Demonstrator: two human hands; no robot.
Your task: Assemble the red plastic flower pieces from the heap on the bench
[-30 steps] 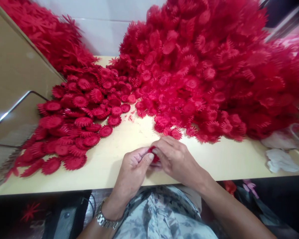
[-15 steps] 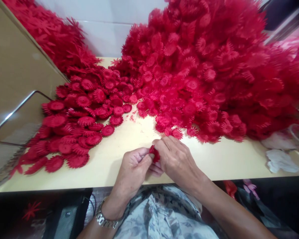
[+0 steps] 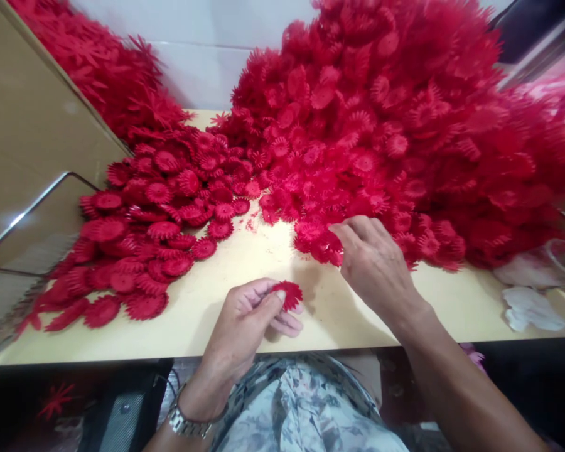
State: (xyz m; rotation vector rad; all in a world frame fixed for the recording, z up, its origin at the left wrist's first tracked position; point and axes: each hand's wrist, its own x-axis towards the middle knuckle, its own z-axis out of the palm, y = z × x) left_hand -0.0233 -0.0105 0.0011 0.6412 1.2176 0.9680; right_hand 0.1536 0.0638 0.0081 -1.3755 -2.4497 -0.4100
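Between the thumb and fingers of my left hand [image 3: 254, 314] is a small red flower piece [image 3: 288, 295], a flat disc with a toothed edge. It is held just above the table near the front edge. My right hand [image 3: 371, 263] is over to the right, at the near edge of the big heap of red flower pieces [image 3: 358, 138]. Its thumb and index finger close on a red disc [image 3: 328, 248] there. The curled lower fingers are partly hidden behind the hand.
A second heap of thicker toothed red discs [image 3: 162, 229] lies on the left of the pale table [image 3: 258, 251]. Beside it stands a cardboard box [image 3: 42, 113] with a metal wire frame [image 3: 37, 198]. Crumpled white plastic [image 3: 532, 307] lies at the right edge.
My right hand has left the left hand and moved up and right to the heap's edge. The left hand keeps its flower piece, now more exposed and lying flatter.
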